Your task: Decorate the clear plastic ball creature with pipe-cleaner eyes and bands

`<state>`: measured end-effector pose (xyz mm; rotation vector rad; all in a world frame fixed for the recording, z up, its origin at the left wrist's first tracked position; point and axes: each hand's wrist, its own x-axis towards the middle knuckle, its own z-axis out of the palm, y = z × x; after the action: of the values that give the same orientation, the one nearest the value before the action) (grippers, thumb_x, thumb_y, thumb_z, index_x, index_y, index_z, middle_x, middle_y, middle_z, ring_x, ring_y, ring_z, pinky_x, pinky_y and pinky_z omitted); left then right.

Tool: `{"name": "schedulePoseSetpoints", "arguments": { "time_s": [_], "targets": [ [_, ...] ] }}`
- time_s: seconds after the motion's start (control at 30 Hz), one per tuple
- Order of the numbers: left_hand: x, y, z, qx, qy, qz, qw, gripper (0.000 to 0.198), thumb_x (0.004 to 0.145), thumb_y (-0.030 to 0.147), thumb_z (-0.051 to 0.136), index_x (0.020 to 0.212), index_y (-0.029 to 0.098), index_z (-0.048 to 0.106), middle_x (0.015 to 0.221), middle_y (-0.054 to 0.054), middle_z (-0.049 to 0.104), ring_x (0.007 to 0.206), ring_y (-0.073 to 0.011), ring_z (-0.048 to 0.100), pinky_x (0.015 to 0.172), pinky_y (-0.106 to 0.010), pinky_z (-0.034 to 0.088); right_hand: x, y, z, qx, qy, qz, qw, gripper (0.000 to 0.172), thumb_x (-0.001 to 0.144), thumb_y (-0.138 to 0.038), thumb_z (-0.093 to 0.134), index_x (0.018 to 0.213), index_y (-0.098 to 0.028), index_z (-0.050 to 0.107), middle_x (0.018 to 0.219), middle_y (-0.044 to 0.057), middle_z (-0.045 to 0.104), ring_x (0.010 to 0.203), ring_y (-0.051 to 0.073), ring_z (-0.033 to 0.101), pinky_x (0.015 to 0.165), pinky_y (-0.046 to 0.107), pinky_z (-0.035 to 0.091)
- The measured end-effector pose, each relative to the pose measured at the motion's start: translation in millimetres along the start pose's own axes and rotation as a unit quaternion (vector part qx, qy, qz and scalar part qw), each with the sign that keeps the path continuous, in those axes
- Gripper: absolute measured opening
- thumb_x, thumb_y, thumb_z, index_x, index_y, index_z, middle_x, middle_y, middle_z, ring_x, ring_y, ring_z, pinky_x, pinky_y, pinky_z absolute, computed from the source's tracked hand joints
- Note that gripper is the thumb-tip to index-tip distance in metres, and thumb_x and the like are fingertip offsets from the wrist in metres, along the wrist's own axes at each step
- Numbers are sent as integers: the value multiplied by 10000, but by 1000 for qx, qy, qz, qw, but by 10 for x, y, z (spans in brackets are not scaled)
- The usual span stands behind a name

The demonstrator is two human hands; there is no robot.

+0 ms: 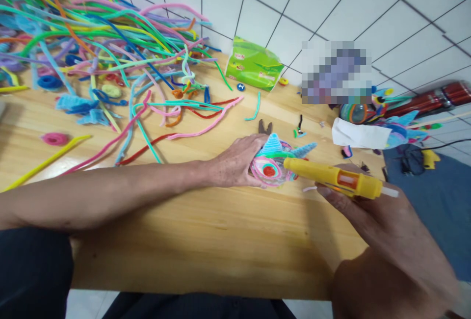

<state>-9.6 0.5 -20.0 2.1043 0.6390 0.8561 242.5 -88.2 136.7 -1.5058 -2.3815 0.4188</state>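
My left hand [237,162] is wrapped round a small figure of coiled pipe cleaners [269,170], with a red-centred pink and white round eye and light-blue pointed ears. It rests at the middle of the table. In my right hand [371,216] is a yellow hot glue gun [331,175], a pale glue stick jutting from its rear. The gun's nozzle is right at the figure's upper right side; I cannot tell whether it touches. Behind my left hand lie pliers [265,126], their jaws showing. My left fingertips are partly hidden by the figure.
Loose coloured pipe cleaners [110,39] are heaped at the back left of the wooden table [206,240]. A green tissue pack [253,64] leans by the tiled wall. At the right are a white paper piece [360,133], a red flask [434,98] and a black cable [412,162].
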Motion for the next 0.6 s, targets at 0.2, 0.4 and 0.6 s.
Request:
{"name": "schedulePoseSetpoints", "arguments": {
  "time_s": [0.2, 0.4, 0.6],
  "targets": [
    [10, 24, -12, 7, -3, 2, 1000, 832, 820, 612, 896, 1496, 244, 581, 1517, -157, 653, 1415, -353, 624, 1221, -519, 492, -16, 1, -7, 5, -10, 18, 1000, 143, 1048, -357, 620, 1040, -335, 761, 1061, 24, 809, 931, 302, 823, 690, 397, 667],
    [14, 41, -12, 13, 3, 3, 1000, 833, 813, 585, 914, 1497, 236, 592, 1502, -158, 661, 1403, -354, 635, 1204, -512, 507, 10, -19, 6, 1, -15, 22, 1000, 150, 1051, -377, 608, 996, -319, 735, 1023, 33, 806, 870, 297, 813, 674, 400, 657],
    [10, 24, -10, 10, 3, 5, 1000, 846, 818, 606, 902, 1512, 248, 579, 1500, -157, 661, 1393, -361, 639, 1201, -524, 510, -5, -30, -14, 1, -16, 36, 999, 159, 1049, -375, 602, 1003, -313, 742, 1015, 40, 803, 888, 306, 815, 679, 400, 650]
  ]
}}
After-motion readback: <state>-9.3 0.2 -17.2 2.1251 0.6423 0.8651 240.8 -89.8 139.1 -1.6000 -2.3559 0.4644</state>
